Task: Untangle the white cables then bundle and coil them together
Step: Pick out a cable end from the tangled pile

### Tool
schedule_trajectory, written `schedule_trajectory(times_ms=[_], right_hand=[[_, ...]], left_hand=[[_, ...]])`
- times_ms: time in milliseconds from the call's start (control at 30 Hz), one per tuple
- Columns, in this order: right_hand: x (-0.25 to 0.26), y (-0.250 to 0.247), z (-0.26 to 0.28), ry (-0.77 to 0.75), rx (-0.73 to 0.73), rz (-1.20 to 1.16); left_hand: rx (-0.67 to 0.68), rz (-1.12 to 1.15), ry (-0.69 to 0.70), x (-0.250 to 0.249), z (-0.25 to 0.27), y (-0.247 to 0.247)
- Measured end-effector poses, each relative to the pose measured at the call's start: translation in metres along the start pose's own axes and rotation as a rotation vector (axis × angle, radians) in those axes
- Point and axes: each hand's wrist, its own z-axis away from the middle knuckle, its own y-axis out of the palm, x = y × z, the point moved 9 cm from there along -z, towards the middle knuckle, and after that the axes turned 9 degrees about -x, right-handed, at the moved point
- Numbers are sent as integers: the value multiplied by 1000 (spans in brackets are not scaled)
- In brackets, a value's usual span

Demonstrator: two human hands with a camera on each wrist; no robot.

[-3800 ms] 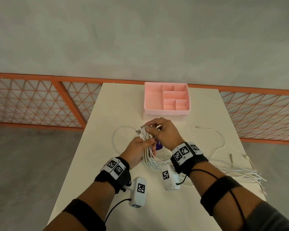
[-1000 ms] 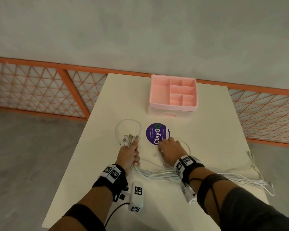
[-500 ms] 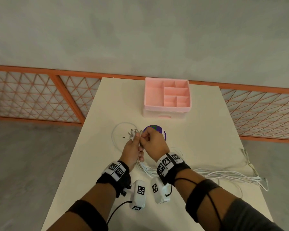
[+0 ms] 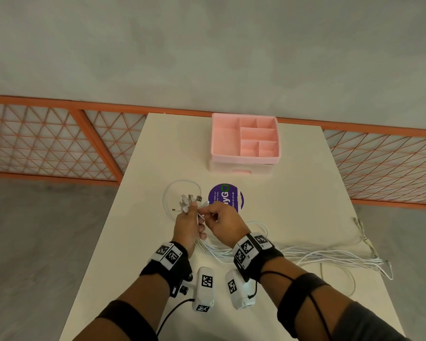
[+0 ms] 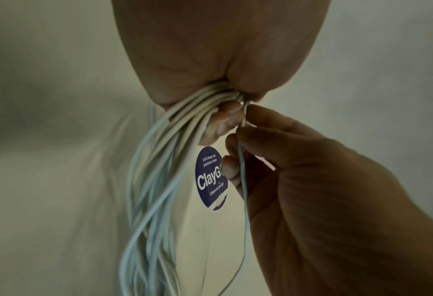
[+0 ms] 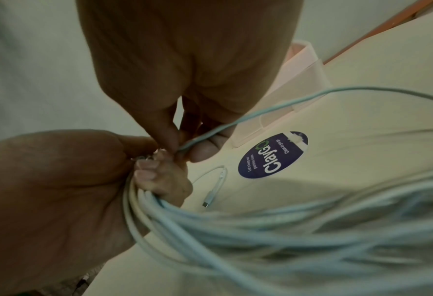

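Note:
My left hand grips a bundle of several white cables near their plug ends, which fan out above its fist. The cables trail right across the table to loose ends near the right edge. My right hand pinches a single white cable between thumb and fingers, right against the left fist. One more cable loops on the table left of the hands, its plug lying flat.
A pink compartment organiser stands at the far middle of the cream table. A round purple sticker lies just beyond my hands. An orange mesh railing runs behind the table; the floor drops off on both sides.
A second ago my right hand lay on the table near the sticker. It has since come up to the left fist and taken one cable end in a pinch; the left hand lifted slightly.

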Motion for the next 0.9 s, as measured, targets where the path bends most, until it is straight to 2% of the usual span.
schedule_trajectory(times_ms=[133, 233, 367, 433, 567, 633, 733, 900], right_hand=[[-2, -6, 0, 53, -60, -89], [-3, -8, 2, 15, -38, -25], [-36, -18, 13, -8, 108, 213], [-63, -42, 18, 60, 85, 248], [-93, -81, 18, 143, 52, 299], [-101, -101, 11, 169, 2, 343], [-114, -147, 1, 220, -149, 442], [-139, -218, 2, 375, -356, 484]], left_hand=[[58, -25, 30, -8, 1, 6], [10, -3, 18, -13, 3, 4], [-102, 297, -86, -24, -6, -10], [-103, 420, -115, -31, -11, -15], [-31, 458, -88, -40, -7, -2], [-17, 474, -86, -44, -5, 2], [-6, 472, -70, -57, -6, 2], [12, 419, -49, -65, -5, -2]])
